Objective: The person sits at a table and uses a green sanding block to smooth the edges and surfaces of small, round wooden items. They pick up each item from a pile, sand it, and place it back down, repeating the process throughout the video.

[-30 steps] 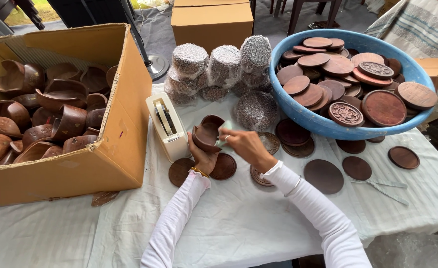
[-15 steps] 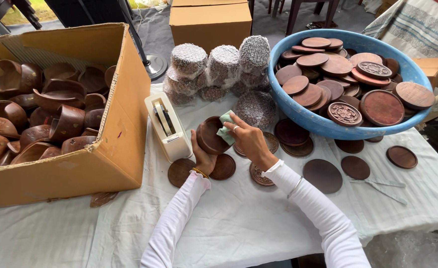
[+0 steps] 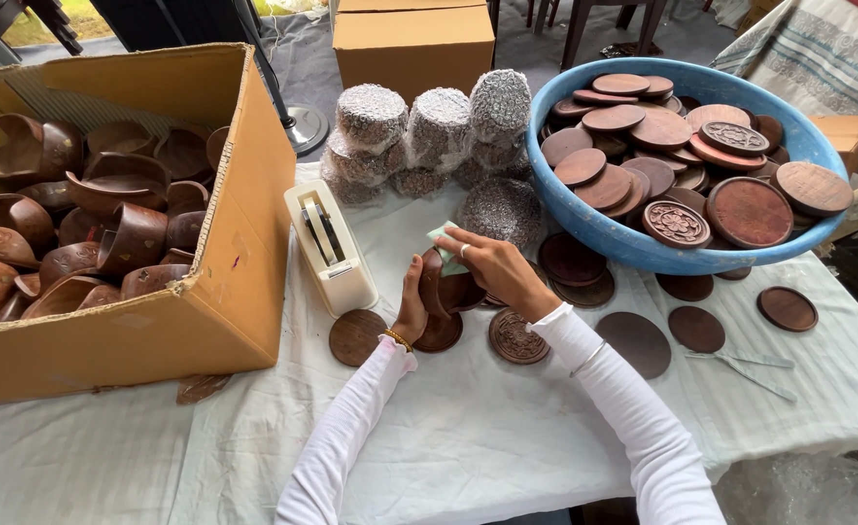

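From the head camera, the left hand is wrapped round a dark wooden bowl, tipping it up on edge just above the tabletop so its hollow faces the right hand. That right hand is closed over a pale green cloth, pressing it against the bowl's rim; the tilt seems to be there to give the cloth an open way into the hollow, though the fingers hide most of the contact.

Just beneath the hands lie flat wooden discs, a plain disc near the left wrist and a carved disc under the right wrist. A white tape dispenser stands just left of the left hand, within easy reach. Farther left a cardboard box holds many similar bowls; beyond the right hand a blue basin is heaped with discs, and foam-netted bundles stand behind.
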